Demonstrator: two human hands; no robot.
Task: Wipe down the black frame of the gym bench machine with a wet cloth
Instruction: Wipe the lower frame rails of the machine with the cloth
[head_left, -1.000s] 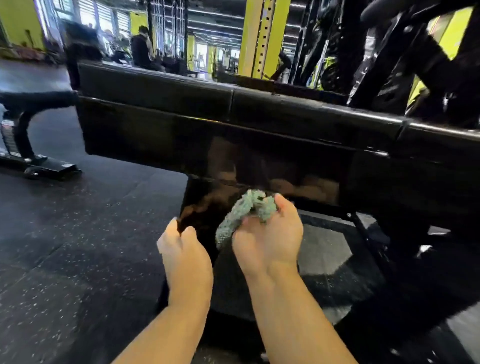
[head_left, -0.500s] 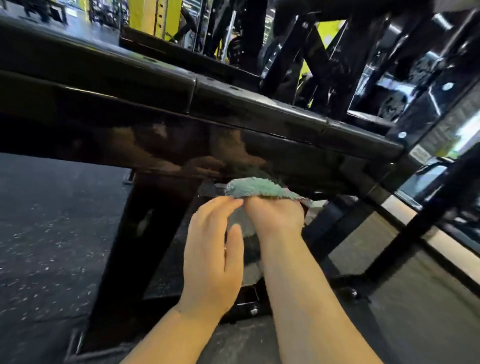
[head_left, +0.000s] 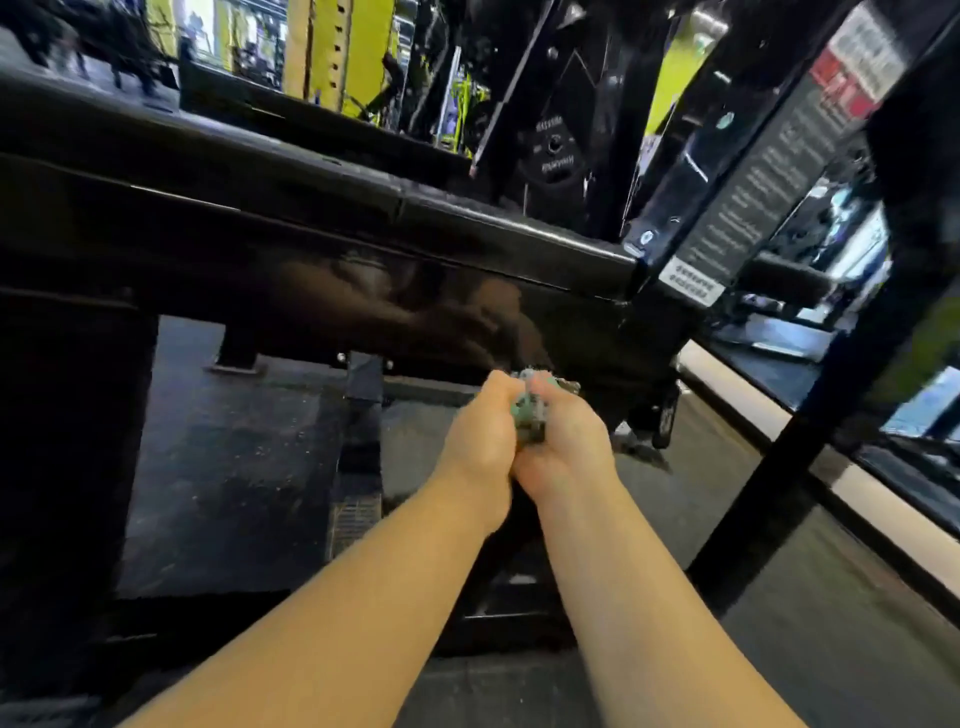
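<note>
Where half a second ago the left hand (head_left: 480, 431) hung free, both hands now bunch the green cloth (head_left: 530, 413) between them, each grip pinching it, just below the black frame's (head_left: 363, 291) lower edge near its right end. Judged: refolding; wiping paused.

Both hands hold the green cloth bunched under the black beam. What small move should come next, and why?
Probably spread the green cloth flat and press it up against the glossy black frame beam. The left hand and right hand squeeze it into a wad just below the beam's lower edge, so little cloth could touch the metal.
</note>
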